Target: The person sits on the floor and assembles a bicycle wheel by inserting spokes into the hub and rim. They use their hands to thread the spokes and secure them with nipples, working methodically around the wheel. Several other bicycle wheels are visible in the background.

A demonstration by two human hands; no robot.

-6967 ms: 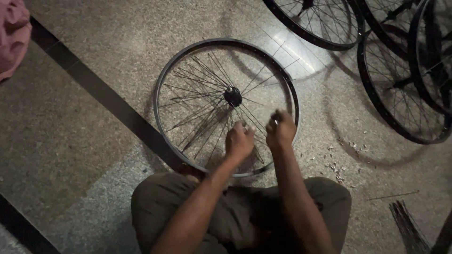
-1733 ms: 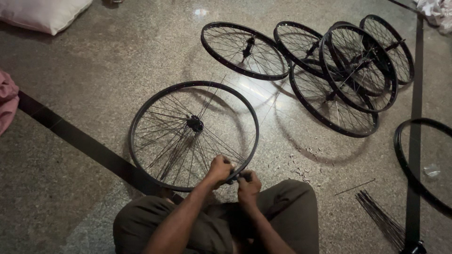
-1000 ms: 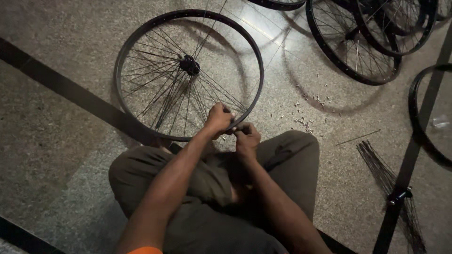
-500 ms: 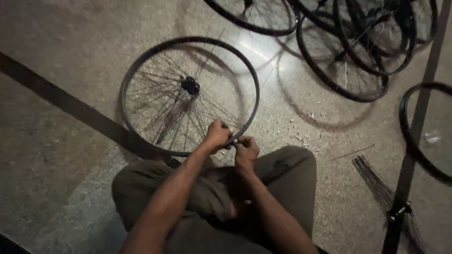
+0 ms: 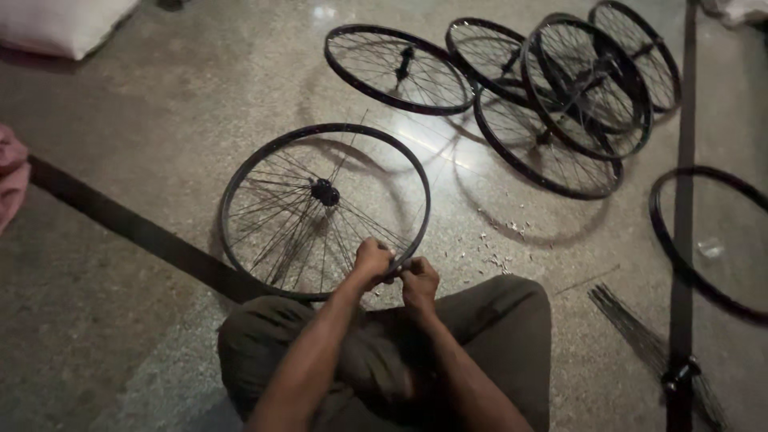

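You are sitting on the speckled floor with the spoked wheel lying flat just ahead of your knees. Your left hand and right hand are both pinching closed at its near rim, fingers curled around something too small to identify. The hub is pointing straight up.

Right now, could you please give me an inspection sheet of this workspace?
Surface: speckled stone floor with a dark inlaid strip.
Job's things: spoked wheel lying flat, hub at its centre.
Clutter: small bits scattered by the wheel; bundle of loose spokes; bare rim.
Grippers: left hand and right hand both pinch at the near rim.
Cables: nothing seen.
Surroundings: stack of finished wheels; pale sack.
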